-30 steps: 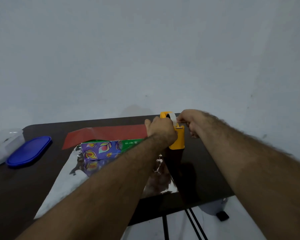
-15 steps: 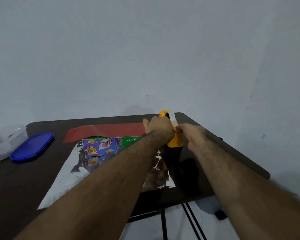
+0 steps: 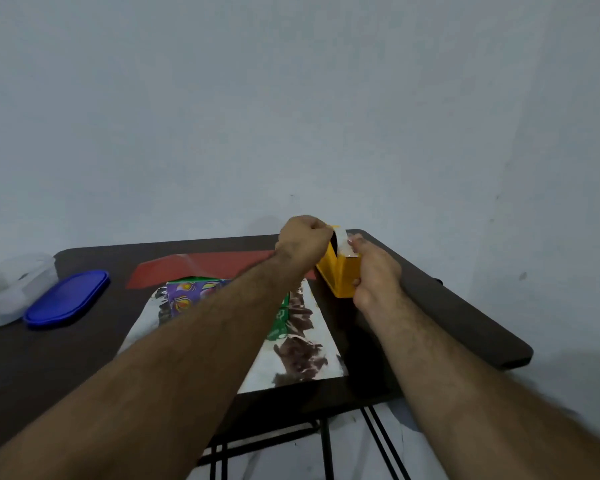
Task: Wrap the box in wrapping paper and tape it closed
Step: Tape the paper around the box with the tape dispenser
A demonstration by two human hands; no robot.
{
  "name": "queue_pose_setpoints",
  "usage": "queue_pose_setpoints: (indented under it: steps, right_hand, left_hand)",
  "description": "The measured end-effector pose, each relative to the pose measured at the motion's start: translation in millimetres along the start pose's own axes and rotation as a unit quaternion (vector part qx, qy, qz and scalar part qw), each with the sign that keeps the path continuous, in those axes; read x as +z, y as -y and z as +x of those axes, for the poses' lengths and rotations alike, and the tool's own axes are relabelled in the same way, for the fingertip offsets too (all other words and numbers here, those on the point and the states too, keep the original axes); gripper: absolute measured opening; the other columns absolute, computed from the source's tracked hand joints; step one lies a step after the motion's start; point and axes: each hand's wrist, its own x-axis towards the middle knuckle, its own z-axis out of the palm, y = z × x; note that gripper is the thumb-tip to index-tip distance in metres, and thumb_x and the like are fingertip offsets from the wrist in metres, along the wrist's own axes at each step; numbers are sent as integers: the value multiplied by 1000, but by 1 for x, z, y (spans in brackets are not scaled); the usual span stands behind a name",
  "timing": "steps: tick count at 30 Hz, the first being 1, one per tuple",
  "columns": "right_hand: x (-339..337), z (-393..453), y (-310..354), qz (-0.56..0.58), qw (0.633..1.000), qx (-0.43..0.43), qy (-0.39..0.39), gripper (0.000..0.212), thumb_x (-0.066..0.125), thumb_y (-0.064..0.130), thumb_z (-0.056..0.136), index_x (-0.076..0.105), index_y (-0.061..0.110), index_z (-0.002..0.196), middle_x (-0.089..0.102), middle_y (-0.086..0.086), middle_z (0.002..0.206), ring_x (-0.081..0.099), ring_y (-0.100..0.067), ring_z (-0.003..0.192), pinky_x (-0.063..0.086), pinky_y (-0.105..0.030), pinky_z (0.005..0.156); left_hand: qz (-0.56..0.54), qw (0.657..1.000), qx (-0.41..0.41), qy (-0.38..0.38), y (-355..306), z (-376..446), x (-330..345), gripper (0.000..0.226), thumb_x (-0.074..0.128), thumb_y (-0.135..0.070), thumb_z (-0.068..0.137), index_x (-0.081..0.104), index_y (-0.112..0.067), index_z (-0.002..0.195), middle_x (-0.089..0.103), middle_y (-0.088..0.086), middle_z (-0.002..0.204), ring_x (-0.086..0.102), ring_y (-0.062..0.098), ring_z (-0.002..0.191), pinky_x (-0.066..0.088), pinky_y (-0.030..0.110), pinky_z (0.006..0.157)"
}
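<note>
A yellow tape dispenser (image 3: 338,275) stands near the far right of the dark table (image 3: 465,323). My right hand (image 3: 374,271) grips its near end, thumb low on the side and a finger on the white tape (image 3: 343,242). My left hand (image 3: 303,242) is closed at the top of the roll, pinching the tape end. The box (image 3: 187,294), purple and green with a leaf pattern, lies on a silver sheet of wrapping paper (image 3: 302,358); my left forearm hides most of the box.
A red sheet (image 3: 194,268) lies flat behind the box. At the left sit a blue oval lid (image 3: 66,297) and a clear plastic container (image 3: 11,289). The table's right and near edges are close, with black legs (image 3: 326,448) below. A plain wall stands behind.
My right hand has moved from pinching the tape at the top to gripping the dispenser's near end. My left hand has lifted to the top of the roll. The view has shifted.
</note>
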Motion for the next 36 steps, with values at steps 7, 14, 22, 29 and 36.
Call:
queue_pose_setpoints:
  steps: [7,14,22,29,36]
  right_hand:
    - [33,-22,-4,5,999,29,44,6,80,25,92,80,19,90,60,13,79,44,-8,63,34,-27,58]
    - [49,-44,-12,1,995,13,101,13,71,25,101,78,15,95,54,10,69,40,-1,31,31,-24,46]
    - [26,-17,-27,-411,827,-364,118,47,78,45,93,72,12,61,55,11,49,47,-9,50,41,-25,54]
    - [13,12,-45,-592,579,-488,276,43,66,48,93,77,26,128,72,6,133,60,-24,124,52,-45,101]
    - [5,20,-65,-521,652,-499,235,26,75,35,93,83,21,114,82,5,104,72,-19,97,60,-44,85]
  left_hand:
    - [-154,979,-76,107,-5,-21,-59,17,81,-20,87,78,-3,90,76,8,79,66,10,60,49,23,58]
    - [-124,988,-49,81,11,-31,-92,12,83,-8,83,82,0,93,79,18,92,65,19,77,55,26,67]
    - [47,994,-19,99,11,-31,-148,7,76,-5,87,82,-4,84,80,12,87,67,15,76,51,24,67]
    - [109,983,-25,148,32,-15,-168,9,77,-17,92,80,-9,88,73,-2,74,59,13,67,40,30,65]
    - [162,962,-24,220,25,-1,-153,17,81,-22,92,75,-17,77,70,0,74,55,14,68,39,32,66]
